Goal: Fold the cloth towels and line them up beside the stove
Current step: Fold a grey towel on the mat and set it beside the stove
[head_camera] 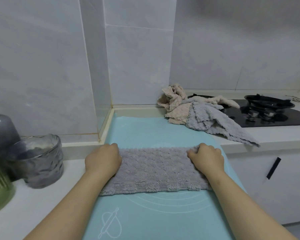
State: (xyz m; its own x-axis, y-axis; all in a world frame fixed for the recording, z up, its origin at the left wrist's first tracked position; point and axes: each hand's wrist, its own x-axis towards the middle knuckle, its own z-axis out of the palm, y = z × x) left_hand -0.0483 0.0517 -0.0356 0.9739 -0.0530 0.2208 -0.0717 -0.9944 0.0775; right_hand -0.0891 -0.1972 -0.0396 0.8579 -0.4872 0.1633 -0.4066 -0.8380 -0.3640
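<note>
L hand is gripping the left end of the grey towel, fingers curled. Towel is lying flat on the teal baking mat, long axis running left-right. R hand is pinching its far-right corner. Crumpled towel heap is lying far right, overlapping the gas stove.

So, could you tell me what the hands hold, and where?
Grey fleecy cloth towel: left hand grips its far left corner, right hand its far right.
</note>
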